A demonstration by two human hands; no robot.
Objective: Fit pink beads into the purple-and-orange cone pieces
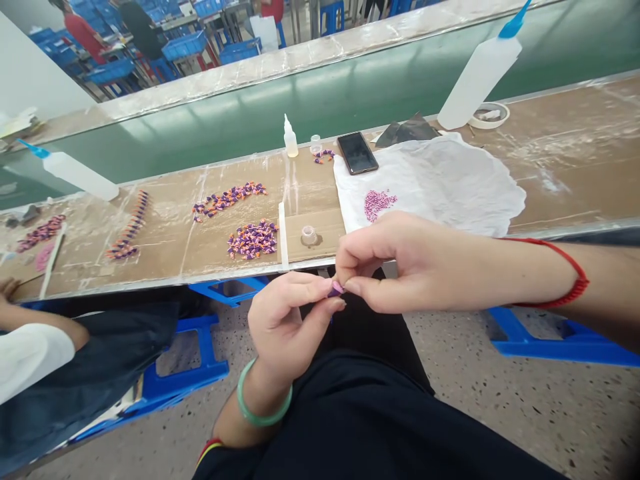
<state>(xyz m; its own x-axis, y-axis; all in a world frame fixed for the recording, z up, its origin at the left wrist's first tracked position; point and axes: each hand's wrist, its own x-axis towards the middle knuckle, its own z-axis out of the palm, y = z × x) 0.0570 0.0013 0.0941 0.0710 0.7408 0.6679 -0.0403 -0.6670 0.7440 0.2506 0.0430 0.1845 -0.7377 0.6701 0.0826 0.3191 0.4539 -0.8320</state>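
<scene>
Over my lap, just below the bench edge, my left hand and my right hand meet fingertip to fingertip. Both pinch one tiny purple piece between thumbs and forefingers. A green bangle circles my left wrist and a red cord my right. On the cardboard-covered bench lie heaps of small purple-and-orange pieces, a second scattered heap, and a small pile of pink bits on a white sheet.
A phone, a small glue bottle, a little clear cup and two large squeeze bottles stand on the bench. A co-worker's arm and lap sit at left. Blue stools flank my legs.
</scene>
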